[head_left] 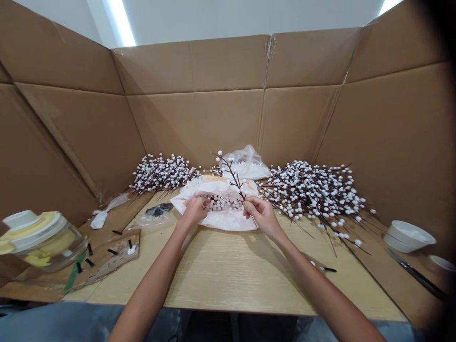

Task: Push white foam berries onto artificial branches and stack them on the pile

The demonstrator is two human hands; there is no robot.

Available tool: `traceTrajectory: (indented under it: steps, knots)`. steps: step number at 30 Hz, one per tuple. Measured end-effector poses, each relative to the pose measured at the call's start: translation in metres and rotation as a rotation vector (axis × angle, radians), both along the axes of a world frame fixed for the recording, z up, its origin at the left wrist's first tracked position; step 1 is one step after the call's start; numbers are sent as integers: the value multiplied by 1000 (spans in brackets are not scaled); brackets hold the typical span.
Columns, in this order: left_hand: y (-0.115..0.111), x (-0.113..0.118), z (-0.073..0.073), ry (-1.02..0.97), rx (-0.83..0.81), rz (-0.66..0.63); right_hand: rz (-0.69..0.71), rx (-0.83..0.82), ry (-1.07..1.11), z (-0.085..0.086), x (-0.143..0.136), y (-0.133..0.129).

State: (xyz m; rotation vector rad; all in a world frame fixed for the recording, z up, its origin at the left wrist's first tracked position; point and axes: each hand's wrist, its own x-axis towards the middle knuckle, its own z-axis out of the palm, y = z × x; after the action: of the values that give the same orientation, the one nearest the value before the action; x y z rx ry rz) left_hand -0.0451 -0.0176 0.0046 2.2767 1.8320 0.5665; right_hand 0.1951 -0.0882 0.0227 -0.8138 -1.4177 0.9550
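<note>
My right hand (259, 214) pinches the lower stem of a brown branch (235, 178) that stands upright and bears a few white berries. Under both hands lies an open white plastic bag (228, 222), with many white berries (224, 203) showing in its mouth. My left hand (196, 210) is at the left side of the opening, its fingers closed together; whatever they hold is too small to name. Behind the white bag, a clear bag (247, 166) holds small white pieces.
Berry branches are piled at left (162, 172) and right (313, 187). A clear jug (46, 240) stands far left near small black pieces. On the right are a white bowl (409, 236) and scissors (415, 273). Cardboard walls (213, 114) enclose the table (235, 275).
</note>
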Motion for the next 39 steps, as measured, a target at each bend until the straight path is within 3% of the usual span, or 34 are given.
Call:
traceTrajectory:
  steps: [12, 20, 26, 30, 39]
  knots:
    - [-11, 5, 25, -501, -71, -133, -10, 23, 31, -3, -7, 0]
    - [-18, 5, 31, -698, -191, -135, -26, 35, 62, 0, -7, 0]
    - [-42, 16, 58, -917, -349, -307, -24, 71, 99, 10, -4, -6]
    - [-58, 28, 86, -1031, -370, -374, -34, 118, 132, 34, 2, -16]
    - [-100, 74, 178, -1348, -219, -622, -75, 478, 144, 140, 12, -61]
